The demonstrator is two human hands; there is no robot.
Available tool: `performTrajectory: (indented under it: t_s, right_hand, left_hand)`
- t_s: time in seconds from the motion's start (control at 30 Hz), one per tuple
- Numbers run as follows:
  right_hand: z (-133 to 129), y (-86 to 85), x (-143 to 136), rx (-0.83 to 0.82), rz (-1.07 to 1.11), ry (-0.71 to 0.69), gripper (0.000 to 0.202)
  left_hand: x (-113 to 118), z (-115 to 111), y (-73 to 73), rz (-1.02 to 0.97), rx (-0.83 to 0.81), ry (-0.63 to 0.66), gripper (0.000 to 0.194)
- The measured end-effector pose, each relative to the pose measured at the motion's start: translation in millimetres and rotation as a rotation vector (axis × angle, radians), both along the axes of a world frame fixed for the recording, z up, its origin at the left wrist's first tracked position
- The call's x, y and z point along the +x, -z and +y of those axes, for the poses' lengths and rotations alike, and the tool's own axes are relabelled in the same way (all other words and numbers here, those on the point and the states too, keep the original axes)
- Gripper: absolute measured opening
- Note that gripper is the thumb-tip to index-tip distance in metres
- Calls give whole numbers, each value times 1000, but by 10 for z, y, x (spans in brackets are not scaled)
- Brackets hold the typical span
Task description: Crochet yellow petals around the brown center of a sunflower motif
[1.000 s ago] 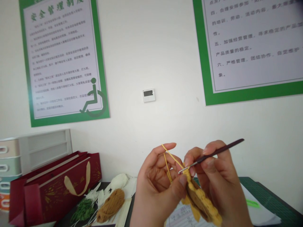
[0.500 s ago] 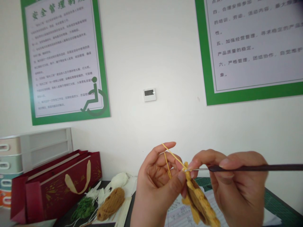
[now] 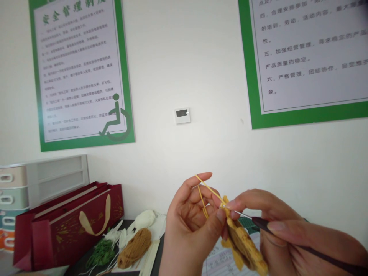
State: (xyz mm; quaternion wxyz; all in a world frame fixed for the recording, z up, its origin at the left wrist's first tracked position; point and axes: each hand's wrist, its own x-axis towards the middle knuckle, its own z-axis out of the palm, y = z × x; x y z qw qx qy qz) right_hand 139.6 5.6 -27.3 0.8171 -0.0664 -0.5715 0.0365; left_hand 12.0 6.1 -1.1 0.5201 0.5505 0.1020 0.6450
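My left hand (image 3: pixel 191 218) pinches the top of a yellow and brown crocheted piece (image 3: pixel 244 245) between thumb and fingers. Yellow yarn (image 3: pixel 211 188) runs over its raised index finger and down to the stitches. My right hand (image 3: pixel 281 230) grips a crochet hook (image 3: pixel 260 223) by its dark handle, the handle slanting down to the right. The metal tip is at the top edge of the piece, beside the left thumb, and my right index fingertip touches the piece there.
A brown yarn ball (image 3: pixel 134 248), green yarn (image 3: pixel 101 252) and white yarn (image 3: pixel 144 219) lie left of my hands. Further left stand a red gift bag (image 3: pixel 74 226) and stacked drawers (image 3: pixel 13 197). Printed papers (image 3: pixel 220 262) lie below the piece.
The hook has tilted from nearly level to sloping down to the right. My right hand has turned and lowered with it, while my left hand has hardly moved.
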Motion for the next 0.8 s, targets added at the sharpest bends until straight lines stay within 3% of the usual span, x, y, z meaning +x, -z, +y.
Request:
performTrajectory:
  t_s: [0.13, 0.23, 0.43, 0.53, 0.6, 0.8]
  right_hand:
    - [61, -60, 38, 125, -119, -80, 34]
    - [92, -86, 5, 137, -65, -176, 28]
    - [105, -18, 108, 176, -161, 78, 26]
    - [107, 14, 178, 92, -238, 206, 10]
    - [114, 25, 175, 25, -230, 277, 16]
    - [158, 7, 106, 35, -167, 255, 18]
  left_hand:
    - [7, 1, 2, -10, 9, -13, 47]
    - [9, 4, 5, -9, 7, -13, 47]
    - [18, -1, 4, -14, -3, -27, 48]
    - [36, -6, 8, -17, 4, -66, 48]
    - [48, -9, 14, -20, 20, -103, 47]
    - [56, -26, 42, 3, 31, -159, 47]
